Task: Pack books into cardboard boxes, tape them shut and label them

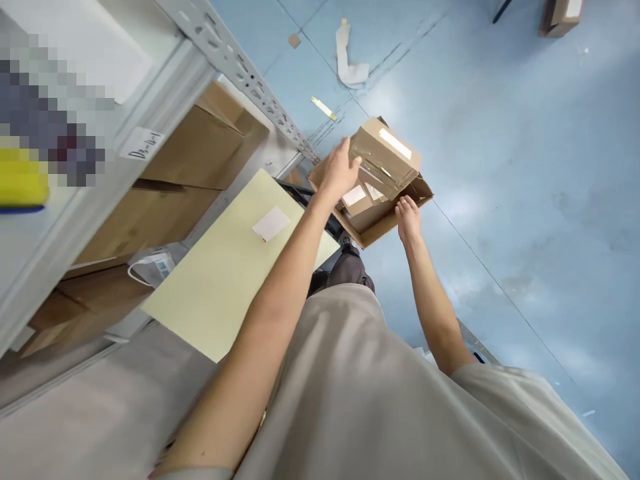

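Note:
A small brown cardboard box (387, 152) with a white label is tilted above a larger open carton (390, 230). My left hand (341, 172) grips the small box at its left end, thumb on the near side. My right hand (409, 215) is closed at the carton's near right rim, its fingertips partly hidden against the cardboard. Inside the carton lies another taped box (361, 199) with a white label, partly covered by the box above it.
Left of me stands a metal shelf rack (240, 63) holding brown cartons (190, 150). A pale yellow board (225, 267) with a white slip juts out beside my legs. Paper scraps (345, 60) lie on the blue floor, and another box (561, 17) sits at the far right.

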### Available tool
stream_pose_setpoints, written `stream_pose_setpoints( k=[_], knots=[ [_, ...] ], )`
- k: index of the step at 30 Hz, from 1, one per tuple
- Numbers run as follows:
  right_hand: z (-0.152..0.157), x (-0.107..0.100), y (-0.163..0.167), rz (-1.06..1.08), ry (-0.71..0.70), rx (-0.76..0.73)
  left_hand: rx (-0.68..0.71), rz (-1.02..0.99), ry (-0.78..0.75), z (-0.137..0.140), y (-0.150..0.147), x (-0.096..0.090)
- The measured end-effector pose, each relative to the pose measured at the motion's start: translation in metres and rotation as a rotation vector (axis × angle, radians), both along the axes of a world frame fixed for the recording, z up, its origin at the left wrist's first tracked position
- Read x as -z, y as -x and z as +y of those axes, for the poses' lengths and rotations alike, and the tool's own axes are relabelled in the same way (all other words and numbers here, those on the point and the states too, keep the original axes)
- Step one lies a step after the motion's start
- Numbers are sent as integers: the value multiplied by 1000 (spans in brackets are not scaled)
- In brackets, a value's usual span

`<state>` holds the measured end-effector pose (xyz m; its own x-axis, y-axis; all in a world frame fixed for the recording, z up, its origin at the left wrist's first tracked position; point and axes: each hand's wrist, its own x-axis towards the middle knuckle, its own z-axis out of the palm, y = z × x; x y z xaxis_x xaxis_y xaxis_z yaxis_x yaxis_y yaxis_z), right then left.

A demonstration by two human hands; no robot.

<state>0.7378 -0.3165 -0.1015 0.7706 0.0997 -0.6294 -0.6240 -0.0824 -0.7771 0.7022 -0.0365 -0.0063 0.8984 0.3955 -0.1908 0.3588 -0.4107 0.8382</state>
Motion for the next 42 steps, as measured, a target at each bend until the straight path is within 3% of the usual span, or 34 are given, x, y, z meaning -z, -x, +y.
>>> stream_pose_setpoints(
  k=[3, 6, 11, 14, 19, 23, 26, 29, 33, 42],
  knots=[
    [14, 8, 9, 31, -57, -80, -3, -38, 0, -11, 32, -4],
    [21, 3, 38, 68, -92, -156, -73, 39, 36, -32, 117, -16],
    [33, -7, 77, 153, -69, -326, -433, 227, 173, -70, 281, -18],
    [48, -14, 87, 119, -68, -476, -670, 259, 247, -89, 350, -18],
    [82, -37, 99, -11, -89, -728, -986, 157, 241, -110, 404, -30],
    [117, -62, 119, -190, -118, -943, -1109, 51, 191, -119, 431, -45],
    [148, -83, 154, -320, -139, -1108, -1194, -23, 143, -128, 465, -55],
    [172, -108, 215, -418, -182, -1266, -1325, -102, 106, -146, 516, -63],
    [184, -137, 328, -465, -278, -1516, -1530, -247, 52, -187, 598, -70],
    [149, -151, 622, -357, -396, -2134, -2030, -470, -37, -313, 779, -73]
  ],
)
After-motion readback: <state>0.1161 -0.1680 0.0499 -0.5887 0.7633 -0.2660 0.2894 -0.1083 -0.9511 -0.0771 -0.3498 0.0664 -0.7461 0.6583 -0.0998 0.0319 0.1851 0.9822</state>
